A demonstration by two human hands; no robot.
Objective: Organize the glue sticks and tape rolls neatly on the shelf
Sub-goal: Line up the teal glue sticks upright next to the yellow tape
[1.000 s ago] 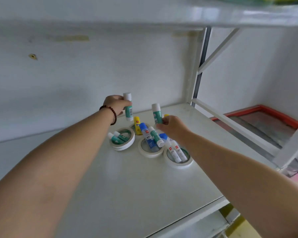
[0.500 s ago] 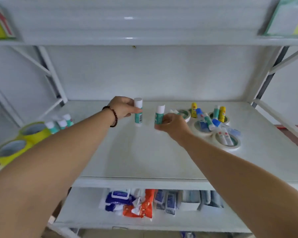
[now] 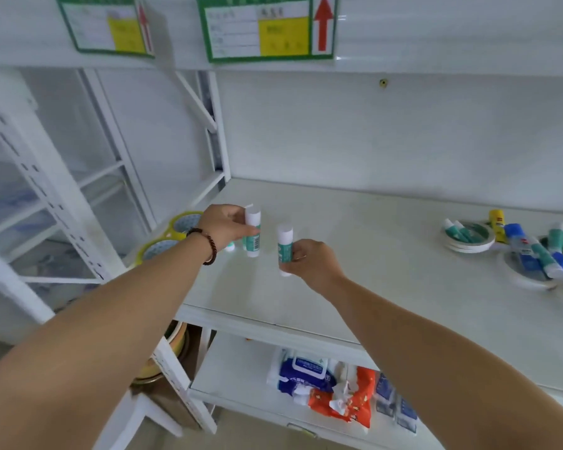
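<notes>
Left hand (image 3: 223,225) pinches upright glue stick (image 3: 252,233) near shelf (image 3: 387,254) left edge; right hand (image 3: 309,259) grips second stick (image 3: 285,246) beside it. Light, rigid, smooth tubes, probably tippy; hold mid-barrel.

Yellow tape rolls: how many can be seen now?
2. Both yellow tape rolls sit at the shelf's left end: one farther back, one nearer, behind the left forearm. Others may be hidden.

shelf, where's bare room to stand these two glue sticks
Bare stretch of the shelf runs from the right hand to the white tape rolls. Crowded at both ends: yellow tape rolls behind the left hand, piled glue sticks far right.
</notes>
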